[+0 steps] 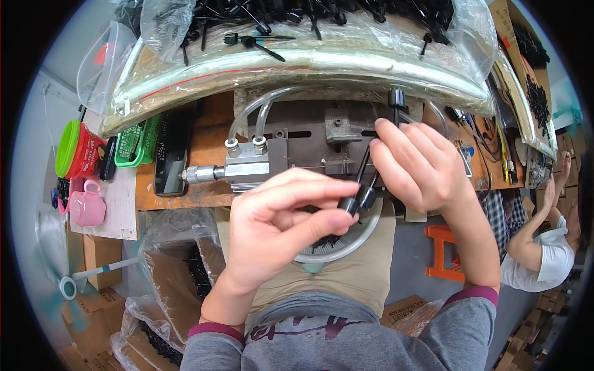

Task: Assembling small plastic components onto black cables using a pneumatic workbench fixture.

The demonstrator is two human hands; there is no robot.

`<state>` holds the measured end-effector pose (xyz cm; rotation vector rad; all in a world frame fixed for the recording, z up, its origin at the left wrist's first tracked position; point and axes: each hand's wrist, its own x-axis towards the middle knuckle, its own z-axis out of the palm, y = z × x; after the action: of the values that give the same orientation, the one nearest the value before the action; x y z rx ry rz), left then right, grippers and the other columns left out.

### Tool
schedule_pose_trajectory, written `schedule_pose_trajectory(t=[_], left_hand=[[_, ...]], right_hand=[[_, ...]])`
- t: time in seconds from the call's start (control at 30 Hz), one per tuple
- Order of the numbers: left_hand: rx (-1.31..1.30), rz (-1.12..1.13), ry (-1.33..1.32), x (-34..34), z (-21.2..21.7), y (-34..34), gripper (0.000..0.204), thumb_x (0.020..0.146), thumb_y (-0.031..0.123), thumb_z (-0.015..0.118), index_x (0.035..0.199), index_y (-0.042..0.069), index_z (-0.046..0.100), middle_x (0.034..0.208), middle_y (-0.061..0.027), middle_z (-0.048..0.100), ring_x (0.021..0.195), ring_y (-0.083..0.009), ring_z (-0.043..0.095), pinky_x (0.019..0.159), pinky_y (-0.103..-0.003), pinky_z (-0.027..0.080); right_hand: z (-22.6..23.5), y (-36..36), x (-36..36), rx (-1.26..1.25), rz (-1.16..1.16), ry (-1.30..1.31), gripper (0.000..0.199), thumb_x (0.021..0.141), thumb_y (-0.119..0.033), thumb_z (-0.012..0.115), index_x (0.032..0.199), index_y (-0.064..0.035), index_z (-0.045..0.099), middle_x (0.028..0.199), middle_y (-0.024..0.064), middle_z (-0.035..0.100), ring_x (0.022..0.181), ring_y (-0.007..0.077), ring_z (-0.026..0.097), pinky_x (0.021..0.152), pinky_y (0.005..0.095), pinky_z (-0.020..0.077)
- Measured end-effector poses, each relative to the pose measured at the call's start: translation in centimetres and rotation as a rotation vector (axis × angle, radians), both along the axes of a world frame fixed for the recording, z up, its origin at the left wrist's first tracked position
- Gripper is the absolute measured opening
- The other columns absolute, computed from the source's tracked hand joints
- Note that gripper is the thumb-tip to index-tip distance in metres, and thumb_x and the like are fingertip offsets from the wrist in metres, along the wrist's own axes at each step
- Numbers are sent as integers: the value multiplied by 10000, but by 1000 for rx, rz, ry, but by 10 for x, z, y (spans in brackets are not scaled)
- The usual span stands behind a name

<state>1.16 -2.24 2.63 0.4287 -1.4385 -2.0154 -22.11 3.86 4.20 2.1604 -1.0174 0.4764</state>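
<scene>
My left hand (288, 216) pinches the dark cylindrical end of a thin black capped rod (363, 162) between thumb and fingertips. The rod slants up toward my right hand (424, 161), whose fingers are curled closed around more black capped rods. One cap (396, 98) sticks out above the right fingers, and another (367, 198) hangs below them, beside the left fingertips. Both hands are over the near edge of a metal fixture (297, 123) with a small air cylinder (247, 168). Under them, partly hidden, a round pale-rimmed container (346, 253) at my lap holds black pieces.
Behind the fixture, a plastic-covered padded ledge (309, 62) bears a heap of black rods (322, 12). Clear hoses (266, 105) arch over the fixture. At left are a green basket (137, 143), a red tub (86, 151) and a pink mug (88, 204). Another person (538, 253) sits at right.
</scene>
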Motion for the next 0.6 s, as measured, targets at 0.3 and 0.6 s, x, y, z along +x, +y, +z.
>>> schedule_pose_trajectory(t=[0.3, 0.6], left_hand=[[-820, 195, -208, 3, -30, 14, 357, 695, -78, 813, 1037, -56, 712, 1204, -183, 619, 890, -206, 710, 737, -304, 625], [-993, 257, -379, -16, -50, 31, 294, 724, -17, 802, 1001, -28, 704, 1218, -182, 666, 897, -243, 720, 757, -309, 603]], right_hand=[[-21, 35, -4, -60, -156, -361, 302, 785, 7, 651, 1073, 84, 697, 1061, 215, 697, 895, 279, 697, 733, 334, 593], [-38, 55, 8, -15, -228, -459, 365, 722, 49, 660, 1082, 91, 704, 1085, 229, 698, 850, 274, 709, 686, 320, 585]])
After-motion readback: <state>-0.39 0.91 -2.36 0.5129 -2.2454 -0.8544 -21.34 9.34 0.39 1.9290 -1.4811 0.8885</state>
